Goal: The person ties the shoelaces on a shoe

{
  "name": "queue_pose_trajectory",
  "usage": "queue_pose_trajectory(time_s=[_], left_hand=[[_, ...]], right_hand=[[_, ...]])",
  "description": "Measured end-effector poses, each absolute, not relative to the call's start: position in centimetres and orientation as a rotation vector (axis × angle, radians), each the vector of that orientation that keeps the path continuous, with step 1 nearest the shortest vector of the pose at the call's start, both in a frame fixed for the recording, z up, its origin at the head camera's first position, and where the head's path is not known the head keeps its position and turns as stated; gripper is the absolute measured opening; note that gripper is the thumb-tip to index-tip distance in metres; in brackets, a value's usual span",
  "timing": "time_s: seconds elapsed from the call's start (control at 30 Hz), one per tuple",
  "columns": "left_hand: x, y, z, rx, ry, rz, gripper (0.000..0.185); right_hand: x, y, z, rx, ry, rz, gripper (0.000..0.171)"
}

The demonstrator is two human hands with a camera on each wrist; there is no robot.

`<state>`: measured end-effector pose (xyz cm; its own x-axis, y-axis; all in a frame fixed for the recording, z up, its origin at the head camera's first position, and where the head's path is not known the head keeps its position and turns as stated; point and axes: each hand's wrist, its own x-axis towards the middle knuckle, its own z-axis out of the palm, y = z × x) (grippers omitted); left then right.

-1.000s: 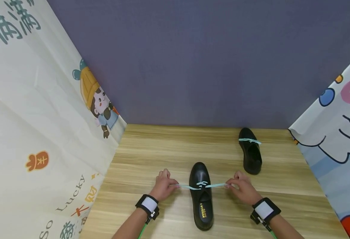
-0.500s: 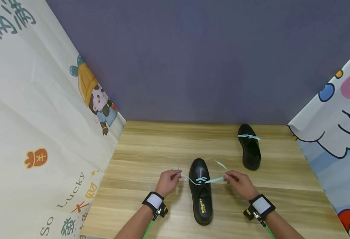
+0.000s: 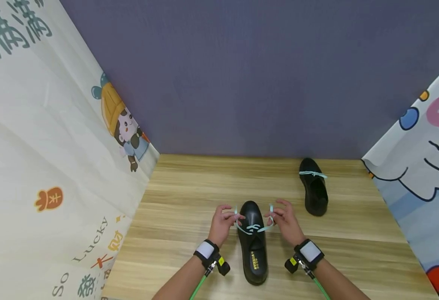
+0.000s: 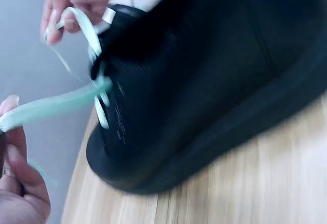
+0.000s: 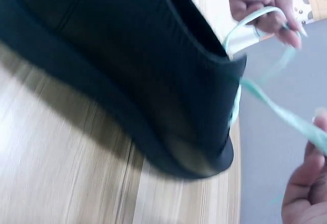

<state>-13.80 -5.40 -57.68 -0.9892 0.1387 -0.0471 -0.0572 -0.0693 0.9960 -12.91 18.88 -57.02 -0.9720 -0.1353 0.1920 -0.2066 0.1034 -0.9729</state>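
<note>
A black lace-up shoe [image 3: 250, 213] lies toe-away on the wooden surface, its mint-green shoelace [image 3: 254, 228] threaded at the front. To its left, my left hand [image 3: 221, 224] pinches one lace end near the toe; in the left wrist view the taut green lace [image 4: 56, 106] runs from the shoe to those fingers. My right hand [image 3: 287, 223] pinches the other end on the right side, and the lace [image 5: 286, 114] stretches to it in the right wrist view. Both ends curve upward from the eyelets, apart from each other.
Another black shoe [image 3: 315, 196], with its lace fastened across the front, stands farther back to the right. A blue-grey wall [image 3: 242, 79] borders the wooden surface [image 3: 189, 183] behind; printed cloths hang at left [image 3: 54, 146] and right [image 3: 422, 166].
Both hands have come inward from wide apart toward the shoe's toe, bringing the lace ends closer together and raising them. The lace, stretched straight out earlier, now bends upward. The shoes have stayed put.
</note>
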Motion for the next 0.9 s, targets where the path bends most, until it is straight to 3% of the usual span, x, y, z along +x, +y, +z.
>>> queue_pose_trajectory(time_s=[0.23, 0.5, 0.9], left_hand=[[-14.4, -4.1, -57.0, 0.065, 1.941, 2.259, 0.018], [-14.0, -3.1, -57.1, 0.07, 1.865, 2.223, 0.019], [-12.6, -1.2, -57.0, -0.063, 1.812, 2.3, 0.019]], right_hand=[[-13.7, 17.3, -56.2, 0.286, -2.323, 2.032, 0.013], [-13.1, 16.1, -55.9, 0.059, -2.447, 2.028, 0.012], [-12.0, 14.4, -56.3, 0.015, -2.471, 1.847, 0.012]])
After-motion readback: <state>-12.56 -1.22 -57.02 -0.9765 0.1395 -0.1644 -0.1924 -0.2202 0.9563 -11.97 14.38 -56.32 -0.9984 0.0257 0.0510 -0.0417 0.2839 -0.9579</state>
